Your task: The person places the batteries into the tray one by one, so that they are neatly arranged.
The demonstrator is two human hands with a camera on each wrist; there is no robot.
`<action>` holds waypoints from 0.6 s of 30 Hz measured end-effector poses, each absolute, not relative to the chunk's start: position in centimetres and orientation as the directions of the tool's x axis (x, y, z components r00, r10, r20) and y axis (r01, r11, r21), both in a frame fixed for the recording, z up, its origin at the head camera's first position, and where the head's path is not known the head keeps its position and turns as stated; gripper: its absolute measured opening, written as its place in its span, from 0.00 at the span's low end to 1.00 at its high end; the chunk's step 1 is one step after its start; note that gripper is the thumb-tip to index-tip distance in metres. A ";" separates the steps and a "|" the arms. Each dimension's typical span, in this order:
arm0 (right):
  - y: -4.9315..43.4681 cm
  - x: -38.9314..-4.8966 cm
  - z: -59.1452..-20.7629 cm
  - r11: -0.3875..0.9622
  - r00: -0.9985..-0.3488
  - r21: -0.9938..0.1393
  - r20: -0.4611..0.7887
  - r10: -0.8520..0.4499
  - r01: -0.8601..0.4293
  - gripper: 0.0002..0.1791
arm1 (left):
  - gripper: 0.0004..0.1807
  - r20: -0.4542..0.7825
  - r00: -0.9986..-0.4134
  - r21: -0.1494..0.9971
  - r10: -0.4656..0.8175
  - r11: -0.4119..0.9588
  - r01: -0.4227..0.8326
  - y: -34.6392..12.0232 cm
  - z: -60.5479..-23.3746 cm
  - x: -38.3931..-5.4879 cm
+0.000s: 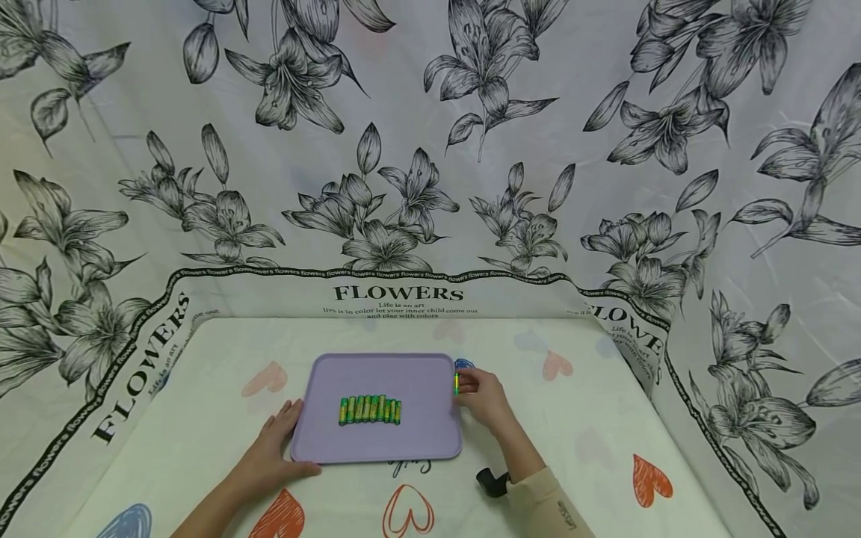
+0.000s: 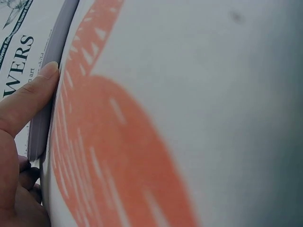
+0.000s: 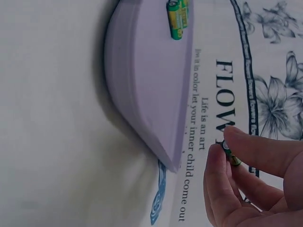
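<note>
A purple tray [image 1: 383,444] lies on the table with a row of several green and yellow batteries [image 1: 370,409] standing side by side in its middle. My left hand [image 1: 272,452] rests against the tray's left front corner, thumb along the front edge and fingers spread along the left side. Just off the tray's right edge, my right hand [image 1: 483,400] pinches a single battery [image 1: 457,383] between thumb and fingers. The right wrist view shows this green battery [image 3: 232,155] mostly covered by the fingertips.
The white tablecloth [image 1: 229,418] carries printed hearts and lettering. A black object [image 1: 492,483] shows beside the right wrist. A flower-printed curtain [image 1: 403,187] hangs behind the table and along both sides.
</note>
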State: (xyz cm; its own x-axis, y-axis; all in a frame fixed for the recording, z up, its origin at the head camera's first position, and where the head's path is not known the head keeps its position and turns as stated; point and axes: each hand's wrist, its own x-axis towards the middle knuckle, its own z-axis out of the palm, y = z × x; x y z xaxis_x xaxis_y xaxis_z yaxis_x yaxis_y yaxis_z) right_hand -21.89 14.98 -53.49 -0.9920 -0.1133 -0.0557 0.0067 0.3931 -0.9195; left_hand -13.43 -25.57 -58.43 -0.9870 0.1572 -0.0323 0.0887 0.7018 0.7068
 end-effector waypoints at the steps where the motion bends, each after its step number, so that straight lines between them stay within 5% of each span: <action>1: 14.8 -21.8 -53.3 0.391 -0.992 -0.920 -0.056 -0.117 0.006 0.31 | 0.71 -0.028 -0.987 0.708 0.156 0.700 0.090 -25.6 -58.4 -13.4; 18: 11.2 -21.5 -52.6 0.407 -0.983 -0.913 -0.054 -0.175 -0.023 0.30 | 0.72 -0.025 -0.986 0.706 0.163 0.702 0.098 -25.6 -58.3 -13.4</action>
